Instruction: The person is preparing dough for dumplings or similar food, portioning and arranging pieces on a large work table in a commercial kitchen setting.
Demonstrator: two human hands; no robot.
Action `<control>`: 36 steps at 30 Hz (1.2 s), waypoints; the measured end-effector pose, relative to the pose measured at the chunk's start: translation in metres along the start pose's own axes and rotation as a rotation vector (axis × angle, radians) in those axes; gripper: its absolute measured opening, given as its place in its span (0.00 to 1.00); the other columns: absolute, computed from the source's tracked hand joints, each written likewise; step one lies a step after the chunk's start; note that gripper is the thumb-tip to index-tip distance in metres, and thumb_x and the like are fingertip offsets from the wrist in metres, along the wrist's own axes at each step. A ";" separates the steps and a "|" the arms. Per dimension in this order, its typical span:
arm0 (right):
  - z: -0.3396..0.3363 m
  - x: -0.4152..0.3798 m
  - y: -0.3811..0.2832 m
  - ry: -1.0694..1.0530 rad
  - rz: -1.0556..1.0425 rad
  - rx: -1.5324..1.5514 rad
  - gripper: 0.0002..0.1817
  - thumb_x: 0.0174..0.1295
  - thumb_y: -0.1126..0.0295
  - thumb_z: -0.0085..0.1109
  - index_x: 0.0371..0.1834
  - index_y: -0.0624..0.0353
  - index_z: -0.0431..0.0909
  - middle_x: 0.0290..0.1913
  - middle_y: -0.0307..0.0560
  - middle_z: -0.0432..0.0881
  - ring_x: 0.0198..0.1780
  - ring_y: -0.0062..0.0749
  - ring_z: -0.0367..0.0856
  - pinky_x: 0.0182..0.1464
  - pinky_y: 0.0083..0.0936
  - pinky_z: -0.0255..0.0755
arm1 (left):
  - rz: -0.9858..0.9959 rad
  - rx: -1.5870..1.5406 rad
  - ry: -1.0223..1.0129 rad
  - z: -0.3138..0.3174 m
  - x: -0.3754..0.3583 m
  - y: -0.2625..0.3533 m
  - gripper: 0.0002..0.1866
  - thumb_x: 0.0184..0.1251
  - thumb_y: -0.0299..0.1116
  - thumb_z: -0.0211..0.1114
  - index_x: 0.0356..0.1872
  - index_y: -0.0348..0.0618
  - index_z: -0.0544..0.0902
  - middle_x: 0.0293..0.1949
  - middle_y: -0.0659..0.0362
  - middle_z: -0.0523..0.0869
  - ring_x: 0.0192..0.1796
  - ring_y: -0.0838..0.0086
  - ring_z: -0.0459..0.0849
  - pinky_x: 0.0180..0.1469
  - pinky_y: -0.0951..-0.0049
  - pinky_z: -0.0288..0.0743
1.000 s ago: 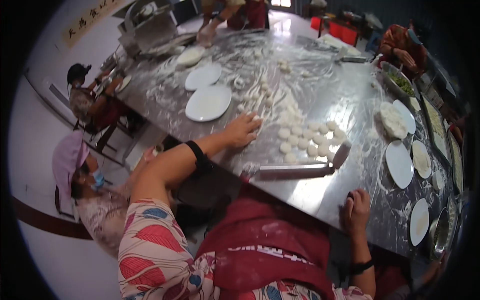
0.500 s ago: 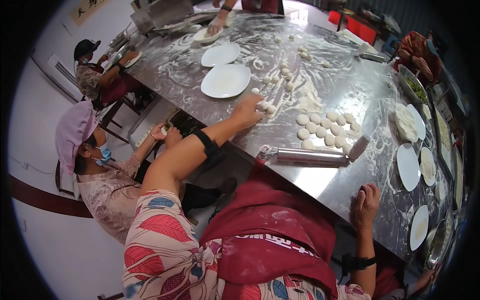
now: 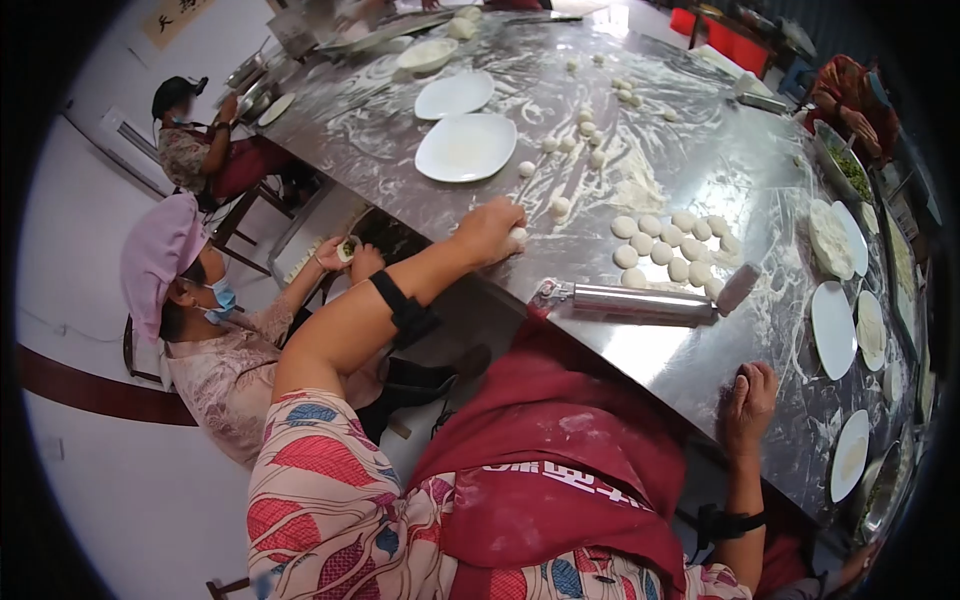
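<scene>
My left hand (image 3: 489, 232) is closed on a small white dough ball (image 3: 517, 236) close to the near edge of the metal table (image 3: 590, 345). A single dough ball (image 3: 559, 206) lies just beyond my fingers, and another dough ball (image 3: 526, 168) sits farther off. Loosely curled at the table edge on the right, my right hand (image 3: 752, 408) shows nothing in its fingers. Between my hands lies a metal rolling pin (image 3: 640, 303), and behind it is a cluster of flattened dough pieces (image 3: 661, 252).
White plates (image 3: 466, 148) stand past my left hand; more plates (image 3: 834, 330) line the right side. A bowl of green filling (image 3: 848, 172) is at the far right. Loose flour (image 3: 637, 190) covers parts of the table. To my left, a person in a pink cap (image 3: 160, 255) holds a filled wrapper.
My left hand has closed on a dough ball and drawn slightly back toward the table edge. One ball near it now lies alone. A far person's hand has left the flour plate.
</scene>
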State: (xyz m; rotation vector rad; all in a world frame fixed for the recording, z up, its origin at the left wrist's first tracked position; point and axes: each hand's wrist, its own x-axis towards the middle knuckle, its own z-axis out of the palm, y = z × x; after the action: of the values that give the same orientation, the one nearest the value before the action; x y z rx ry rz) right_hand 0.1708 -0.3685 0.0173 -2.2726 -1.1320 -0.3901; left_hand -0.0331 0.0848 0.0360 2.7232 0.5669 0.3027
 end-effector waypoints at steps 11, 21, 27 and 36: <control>0.003 -0.003 0.011 -0.002 0.011 -0.016 0.13 0.71 0.67 0.49 0.47 0.67 0.78 0.50 0.59 0.76 0.52 0.53 0.76 0.54 0.42 0.71 | -0.101 0.284 0.011 0.027 0.033 0.029 0.53 0.64 0.69 0.52 0.73 0.28 0.53 0.75 0.38 0.51 0.78 0.50 0.47 0.76 0.49 0.43; -0.004 0.001 0.008 0.003 0.008 -0.022 0.14 0.72 0.65 0.48 0.47 0.65 0.77 0.49 0.59 0.76 0.50 0.56 0.76 0.53 0.42 0.71 | -0.154 0.142 0.094 0.021 0.032 0.041 0.45 0.60 0.58 0.65 0.69 0.34 0.63 0.66 0.41 0.67 0.70 0.50 0.63 0.71 0.50 0.55; -0.006 0.001 0.005 -0.012 0.015 0.004 0.14 0.72 0.64 0.48 0.46 0.64 0.77 0.49 0.60 0.76 0.50 0.55 0.77 0.52 0.42 0.72 | 0.062 -0.124 0.118 0.034 0.067 0.013 0.22 0.51 0.38 0.72 0.50 0.45 0.83 0.44 0.47 0.81 0.48 0.53 0.81 0.52 0.59 0.75; -0.001 -0.001 0.008 0.003 -0.017 -0.028 0.13 0.71 0.65 0.49 0.46 0.65 0.77 0.49 0.59 0.76 0.51 0.54 0.76 0.53 0.41 0.71 | 0.005 0.042 0.117 0.001 -0.002 -0.046 0.16 0.54 0.31 0.70 0.45 0.42 0.81 0.39 0.51 0.78 0.44 0.56 0.79 0.48 0.60 0.73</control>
State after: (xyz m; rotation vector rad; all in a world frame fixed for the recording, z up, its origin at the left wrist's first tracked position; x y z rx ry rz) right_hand 0.1764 -0.3731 0.0146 -2.2871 -1.1519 -0.4184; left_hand -0.0501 0.1231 0.0181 2.7615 0.6043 0.4589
